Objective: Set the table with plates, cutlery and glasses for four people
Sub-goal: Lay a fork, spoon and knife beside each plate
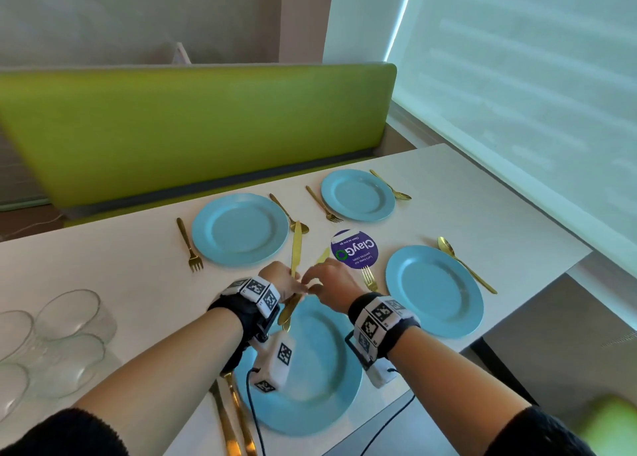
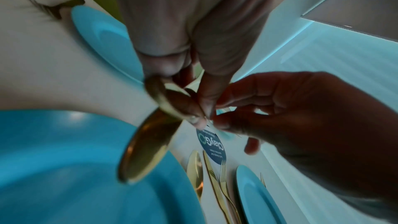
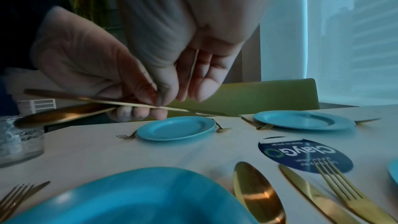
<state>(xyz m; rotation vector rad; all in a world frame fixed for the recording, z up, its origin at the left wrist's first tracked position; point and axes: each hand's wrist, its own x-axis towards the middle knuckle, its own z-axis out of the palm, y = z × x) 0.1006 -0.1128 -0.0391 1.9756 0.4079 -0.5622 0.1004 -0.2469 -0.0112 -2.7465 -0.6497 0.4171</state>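
Four blue plates lie on the white table (image 1: 138, 283): a near plate (image 1: 310, 369), a right plate (image 1: 435, 292), a far left plate (image 1: 240, 230) and a far right plate (image 1: 357, 195). Above the near plate my left hand (image 1: 296, 288) grips a gold knife (image 1: 295, 245) and a gold spoon (image 2: 146, 151) together. My right hand (image 1: 310, 283) meets it fingertip to fingertip and pinches a thin gold cutlery piece (image 3: 192, 74), seen edge-on. A spoon (image 3: 258, 193), a knife (image 3: 301, 190) and a fork (image 1: 368, 278) lie right of the near plate.
Several clear glasses (image 1: 69, 317) stand at the table's left. A fork and knife (image 1: 234, 421) lie left of the near plate. A purple round sticker (image 1: 355, 249) marks the table's middle. A green bench (image 1: 193, 128) runs behind; the table edge (image 1: 517, 304) drops off at right.
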